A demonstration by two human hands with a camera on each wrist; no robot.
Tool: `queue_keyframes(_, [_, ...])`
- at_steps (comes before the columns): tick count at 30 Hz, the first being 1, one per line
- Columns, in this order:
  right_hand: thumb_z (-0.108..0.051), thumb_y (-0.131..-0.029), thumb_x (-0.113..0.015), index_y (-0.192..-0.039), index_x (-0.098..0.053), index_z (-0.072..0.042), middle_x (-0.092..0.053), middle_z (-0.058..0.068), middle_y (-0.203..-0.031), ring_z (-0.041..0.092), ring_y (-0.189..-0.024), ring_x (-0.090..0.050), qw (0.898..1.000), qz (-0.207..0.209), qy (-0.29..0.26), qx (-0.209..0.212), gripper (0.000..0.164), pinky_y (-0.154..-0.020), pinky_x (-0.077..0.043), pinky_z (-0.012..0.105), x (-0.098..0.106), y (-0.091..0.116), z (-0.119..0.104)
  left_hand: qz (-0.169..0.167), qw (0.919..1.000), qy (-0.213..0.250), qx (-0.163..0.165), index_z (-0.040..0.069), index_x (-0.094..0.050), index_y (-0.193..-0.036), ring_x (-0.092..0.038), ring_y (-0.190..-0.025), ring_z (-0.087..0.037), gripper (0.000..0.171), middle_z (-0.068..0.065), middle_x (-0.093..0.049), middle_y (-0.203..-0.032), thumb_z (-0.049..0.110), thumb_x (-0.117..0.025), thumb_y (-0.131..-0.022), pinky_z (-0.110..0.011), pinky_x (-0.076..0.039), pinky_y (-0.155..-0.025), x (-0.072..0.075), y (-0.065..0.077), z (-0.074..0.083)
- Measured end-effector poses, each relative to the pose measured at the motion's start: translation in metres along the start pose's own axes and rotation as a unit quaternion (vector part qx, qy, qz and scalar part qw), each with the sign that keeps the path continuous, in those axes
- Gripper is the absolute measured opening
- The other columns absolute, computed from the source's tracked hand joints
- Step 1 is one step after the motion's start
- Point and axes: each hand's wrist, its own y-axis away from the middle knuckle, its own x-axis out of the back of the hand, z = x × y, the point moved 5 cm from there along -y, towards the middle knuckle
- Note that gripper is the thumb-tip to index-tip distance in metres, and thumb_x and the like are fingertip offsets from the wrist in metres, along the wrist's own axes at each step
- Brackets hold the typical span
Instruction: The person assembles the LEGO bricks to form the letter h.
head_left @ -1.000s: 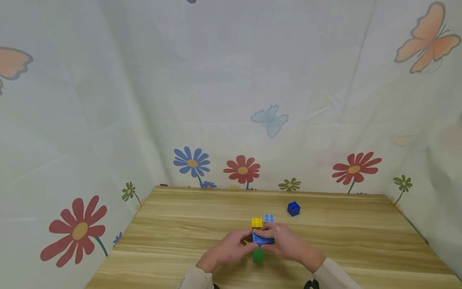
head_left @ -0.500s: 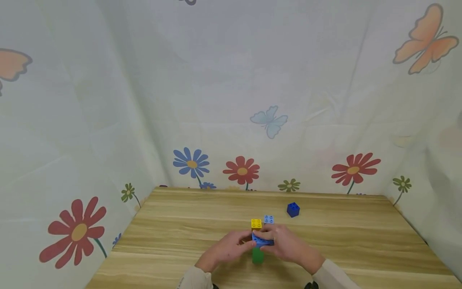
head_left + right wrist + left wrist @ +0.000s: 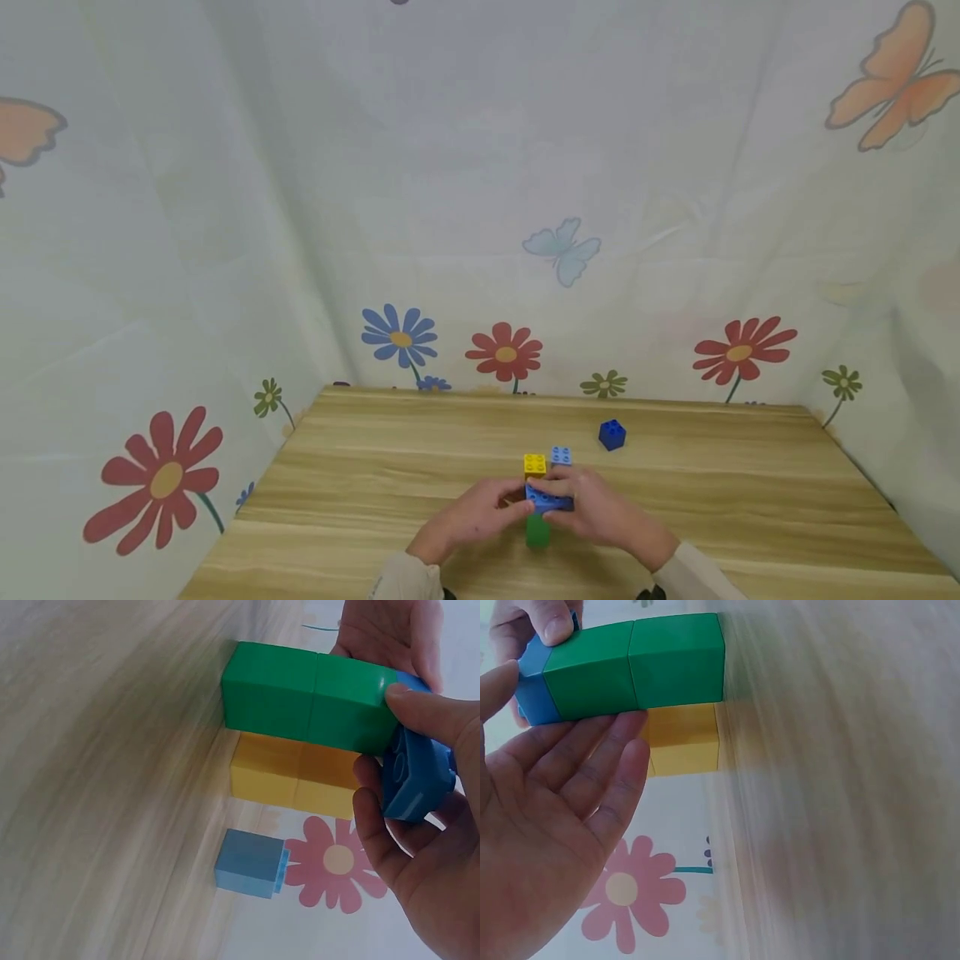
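Observation:
In the head view, a long blue building brick (image 3: 552, 502) lies across the top of a stack of two green bricks (image 3: 537, 532). One end juts out to the right, its hollow underside showing in the right wrist view. My left hand (image 3: 480, 512) holds the blue brick's left end between thumb and fingers, the other fingers spread beside the green stack (image 3: 634, 664). From the other side, my right hand (image 3: 597, 506) grips the overhanging blue brick (image 3: 416, 776), its thumb near the joint with the green. Just behind stands a two-brick yellow stack (image 3: 534, 464), partly hidden by the hands.
A light blue brick (image 3: 561, 456) stands behind the right hand, slightly right of the yellow stack. Farther back on the wooden table (image 3: 390, 442) sits a dark blue brick (image 3: 612, 434). A flower-print cloth (image 3: 450, 208) hangs along the back and sides.

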Motion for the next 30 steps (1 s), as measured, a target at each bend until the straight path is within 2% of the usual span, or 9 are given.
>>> queue_keyframes(4, [-0.025, -0.087, -0.069, -0.131, -0.058, -0.017, -0.058, 0.003, -0.123, 0.018, -0.108, -0.056, 1.0, -0.003, -0.002, -0.007, 0.046, -0.087, -0.049, 0.034, 0.0, 0.001, 0.002, -0.003, 0.9999, 0.009, 0.003, 0.026, -0.059, -0.124, -0.056, -0.098, -0.002, 0.032, 0.015, -0.062, -0.109, 0.04, -0.051, -0.097, -0.026, -0.047, -0.083, 0.001, 0.0, 0.001])
queue_keyframes(11, [-0.028, -0.088, -0.069, -0.132, -0.057, -0.018, -0.057, 0.005, -0.125, 0.02, -0.108, -0.056, 1.0, -0.007, 0.001, -0.007, 0.047, -0.088, -0.049, 0.036, 0.001, 0.001, 0.001, -0.006, 0.9996, 0.019, -0.018, 0.022, -0.059, -0.125, -0.058, -0.097, -0.003, 0.032, 0.013, -0.063, -0.109, 0.036, -0.057, -0.095, -0.025, -0.048, -0.081, 0.0, 0.0, 0.004])
queue_keyframes(16, [-0.027, -0.088, -0.068, -0.133, -0.057, -0.019, -0.057, 0.005, -0.126, 0.021, -0.109, -0.055, 1.0, -0.012, -0.001, -0.009, 0.047, -0.089, -0.048, 0.037, 0.0, 0.002, 0.002, -0.001, 0.9995, 0.022, -0.021, 0.022, -0.061, -0.122, -0.058, -0.095, -0.003, 0.031, 0.012, -0.063, -0.107, 0.035, -0.058, -0.094, -0.024, -0.048, -0.08, -0.001, 0.0, 0.004])
queue_keyframes(23, [-0.029, -0.088, -0.068, -0.132, -0.057, -0.018, -0.059, 0.0, -0.124, 0.018, -0.111, -0.055, 1.0, -0.004, -0.009, 0.001, 0.046, -0.09, -0.048, 0.036, 0.003, 0.006, 0.006, 0.006, 0.9997, 0.021, -0.008, 0.025, -0.063, -0.114, -0.058, -0.094, -0.003, 0.025, 0.014, -0.063, -0.102, 0.037, -0.059, -0.093, -0.023, -0.048, -0.079, -0.001, -0.001, -0.003])
queue_keyframes(26, [-0.033, -0.087, -0.068, -0.129, -0.059, -0.018, -0.059, -0.003, -0.124, 0.018, -0.113, -0.055, 1.0, -0.001, -0.018, -0.01, 0.046, -0.09, -0.047, 0.037, 0.007, 0.008, 0.01, 0.01, 0.9998, 0.015, -0.006, 0.024, -0.063, -0.113, -0.058, -0.094, -0.004, 0.024, 0.015, -0.063, -0.102, 0.036, -0.06, -0.093, -0.024, -0.048, -0.079, 0.0, 0.0, -0.005])
queue_keyframes(30, [-0.032, -0.086, -0.069, -0.127, -0.06, -0.017, -0.06, -0.006, -0.12, 0.017, -0.104, -0.057, 0.999, 0.0, -0.033, -0.025, 0.045, -0.087, -0.049, 0.037, 0.011, 0.012, 0.014, 0.015, 0.9999, 0.005, -0.001, 0.023, -0.063, -0.111, -0.057, -0.093, -0.004, 0.023, 0.014, -0.062, -0.101, 0.036, -0.062, -0.092, -0.024, -0.048, -0.08, 0.002, 0.002, -0.005])
